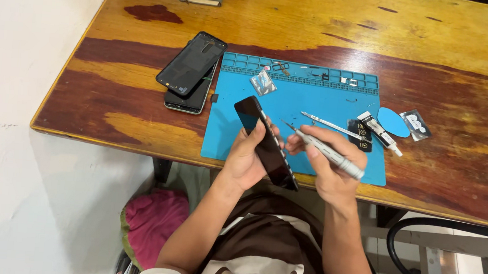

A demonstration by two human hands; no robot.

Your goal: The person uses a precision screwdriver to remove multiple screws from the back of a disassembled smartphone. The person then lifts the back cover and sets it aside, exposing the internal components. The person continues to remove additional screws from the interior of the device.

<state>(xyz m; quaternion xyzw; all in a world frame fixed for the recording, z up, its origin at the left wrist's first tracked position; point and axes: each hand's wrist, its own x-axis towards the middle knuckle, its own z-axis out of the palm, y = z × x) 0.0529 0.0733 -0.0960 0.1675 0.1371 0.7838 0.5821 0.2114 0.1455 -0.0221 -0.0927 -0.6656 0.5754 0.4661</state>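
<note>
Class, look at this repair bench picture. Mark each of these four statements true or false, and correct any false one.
1. The left hand holds a dark phone tilted on its edge. True.
2. The right hand holds a hammer. False: it holds a slim silver screwdriver, tip toward the phone.
3. The work mat on the wooden table is red. False: it is blue.
4. A detached phone back cover lies left of the mat, on another phone. True.
</note>
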